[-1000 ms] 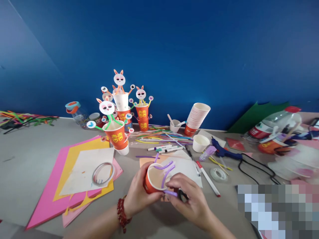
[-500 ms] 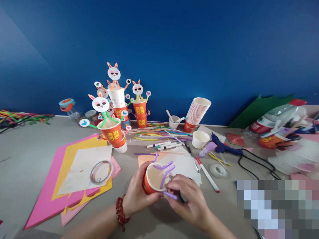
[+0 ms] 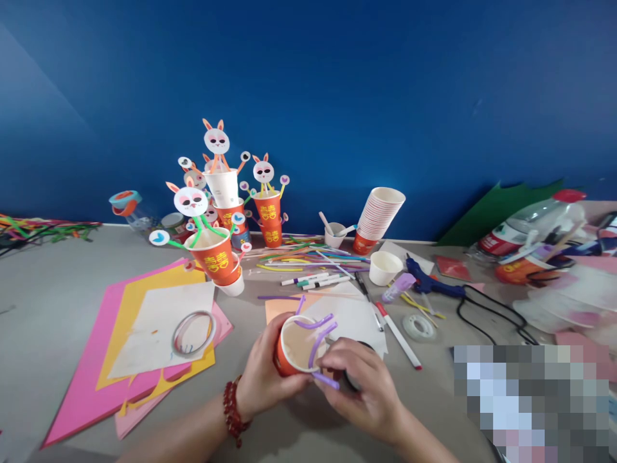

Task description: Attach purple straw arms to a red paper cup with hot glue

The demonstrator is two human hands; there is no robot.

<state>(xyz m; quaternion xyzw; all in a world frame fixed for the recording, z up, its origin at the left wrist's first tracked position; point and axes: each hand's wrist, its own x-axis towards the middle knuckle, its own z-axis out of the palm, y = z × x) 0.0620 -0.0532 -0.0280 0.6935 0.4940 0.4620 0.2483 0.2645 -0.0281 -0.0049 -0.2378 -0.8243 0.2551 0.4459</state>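
Observation:
An orange-red paper cup (image 3: pixel 288 350) with a white rim is tilted so its mouth faces me. My left hand (image 3: pixel 265 366), a red bead bracelet at its wrist, wraps around the cup's left side. Several bent purple pipe cleaners (image 3: pixel 315 323) stand at the cup's rim, some curving over its mouth. At the right of the rim, the fingers of my right hand (image 3: pixel 364 386) are pinched together by the base of the lower purple pipe cleaner (image 3: pixel 326 379). A dark round thing shows partly behind that hand; its kind is hidden.
Rabbit-faced paper cups (image 3: pixel 208 254) stand at the back left. Coloured paper sheets (image 3: pixel 99 360) lie left, with a tape roll (image 3: pixel 193 333) on top. Stacked cups (image 3: pixel 378 215), markers (image 3: pixel 399 337), clear tape (image 3: pixel 418 328), and a corded blue glue gun (image 3: pixel 434 283) occupy the right.
The whole view has shifted slightly, so things appear a little farther left. Both hands keep the same hold at the cup, with hardly any finger movement visible.

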